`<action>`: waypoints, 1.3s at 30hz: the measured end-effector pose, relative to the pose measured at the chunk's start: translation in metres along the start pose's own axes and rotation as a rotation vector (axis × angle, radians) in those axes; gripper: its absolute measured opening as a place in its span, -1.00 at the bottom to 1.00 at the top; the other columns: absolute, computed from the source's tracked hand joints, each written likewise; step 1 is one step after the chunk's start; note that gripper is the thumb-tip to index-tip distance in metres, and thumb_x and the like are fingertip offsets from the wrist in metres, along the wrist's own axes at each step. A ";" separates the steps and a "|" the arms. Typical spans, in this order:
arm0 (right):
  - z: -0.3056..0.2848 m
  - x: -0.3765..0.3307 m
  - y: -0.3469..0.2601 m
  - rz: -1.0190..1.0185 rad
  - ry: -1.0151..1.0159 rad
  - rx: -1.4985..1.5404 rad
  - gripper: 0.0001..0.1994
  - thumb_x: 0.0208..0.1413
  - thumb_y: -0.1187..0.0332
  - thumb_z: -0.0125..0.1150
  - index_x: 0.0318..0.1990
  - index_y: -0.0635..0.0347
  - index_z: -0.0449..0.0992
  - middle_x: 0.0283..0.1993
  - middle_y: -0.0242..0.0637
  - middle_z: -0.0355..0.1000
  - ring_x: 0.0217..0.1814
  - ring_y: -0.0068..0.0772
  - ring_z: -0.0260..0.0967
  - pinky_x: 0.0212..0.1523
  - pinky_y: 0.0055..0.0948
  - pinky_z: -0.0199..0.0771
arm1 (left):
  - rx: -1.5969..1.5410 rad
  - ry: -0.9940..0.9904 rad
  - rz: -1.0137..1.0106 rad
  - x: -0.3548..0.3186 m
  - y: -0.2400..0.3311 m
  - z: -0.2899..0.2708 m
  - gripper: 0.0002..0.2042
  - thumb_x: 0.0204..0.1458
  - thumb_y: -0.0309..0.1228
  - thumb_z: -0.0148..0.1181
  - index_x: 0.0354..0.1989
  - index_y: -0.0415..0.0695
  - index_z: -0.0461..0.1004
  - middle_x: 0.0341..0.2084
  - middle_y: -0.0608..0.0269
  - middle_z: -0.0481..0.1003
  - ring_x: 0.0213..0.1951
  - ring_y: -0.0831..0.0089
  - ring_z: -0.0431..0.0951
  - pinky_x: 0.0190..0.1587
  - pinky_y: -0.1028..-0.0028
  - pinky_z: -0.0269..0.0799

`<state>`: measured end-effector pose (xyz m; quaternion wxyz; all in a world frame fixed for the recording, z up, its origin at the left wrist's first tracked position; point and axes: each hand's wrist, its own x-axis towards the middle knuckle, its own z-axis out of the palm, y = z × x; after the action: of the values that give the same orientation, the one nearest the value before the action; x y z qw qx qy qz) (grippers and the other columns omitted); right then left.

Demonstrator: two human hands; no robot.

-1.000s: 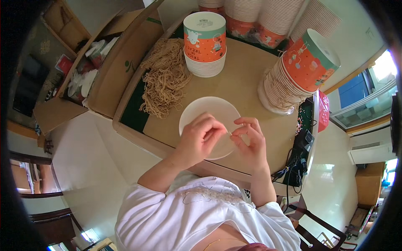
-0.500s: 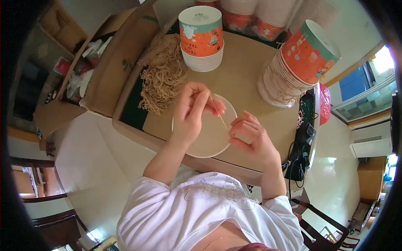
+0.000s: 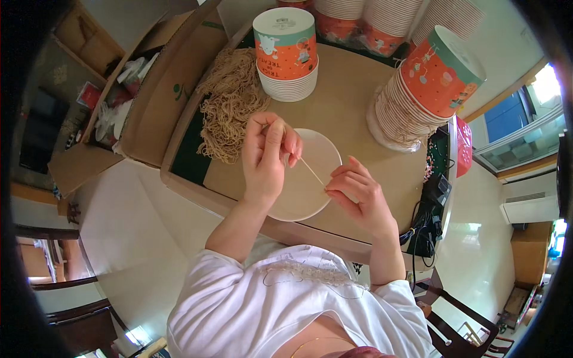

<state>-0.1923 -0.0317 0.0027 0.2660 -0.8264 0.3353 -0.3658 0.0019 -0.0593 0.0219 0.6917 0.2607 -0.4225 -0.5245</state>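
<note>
Your left hand pinches a thin string; your right hand, at its 4 o'clock, grips the lower end; the string runs straight between them over a white bowl; from the bowl, a string pile lies toward 10–11 o'clock, upturned paper cups at 12 on the tabletop.

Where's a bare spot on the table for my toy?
The cardboard is bare between the upright cup stack and the leaning stack, and between the right hand and black cables. It's crowded at left by the string pile and along the far edge by more stacks.
</note>
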 end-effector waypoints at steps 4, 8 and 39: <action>-0.001 0.001 -0.003 0.013 -0.001 -0.006 -0.92 -0.07 0.49 0.27 -0.40 0.17 0.48 -0.40 -0.34 0.41 -0.16 -0.30 0.39 0.15 -0.11 0.19 | -0.004 -0.018 0.012 0.000 0.001 0.001 -0.96 0.26 -0.48 -0.20 -0.20 -0.16 0.17 -0.62 0.27 0.28 -0.61 0.55 0.27 -0.58 0.60 0.20; -0.006 0.000 -0.005 0.031 -0.105 0.013 -0.90 -0.10 0.48 0.29 -0.41 0.16 0.49 -0.42 -0.35 0.42 -0.21 -0.29 0.38 0.03 -0.25 0.27 | 0.079 -0.138 0.021 0.001 0.003 0.003 -0.99 0.24 -0.52 -0.17 -0.22 -0.16 0.18 -0.61 0.24 0.34 -0.59 0.55 0.31 -0.57 0.60 0.23; -0.029 -0.042 0.006 0.390 0.801 1.388 -0.90 0.27 0.33 -0.04 -0.23 0.13 0.37 -0.27 -0.34 0.37 -0.21 -0.48 0.29 -0.12 -0.42 0.31 | 1.060 -0.695 0.322 -0.043 -0.009 -0.043 -0.86 -0.28 -0.34 0.43 -0.49 0.06 0.61 -0.58 0.50 0.39 -0.27 0.46 0.41 0.14 0.10 0.07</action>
<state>-0.2387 -0.0098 -0.0025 0.6351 -0.2079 0.2399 -0.7042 0.0305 -0.0248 -0.0205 0.3622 0.3153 -0.8566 -0.1887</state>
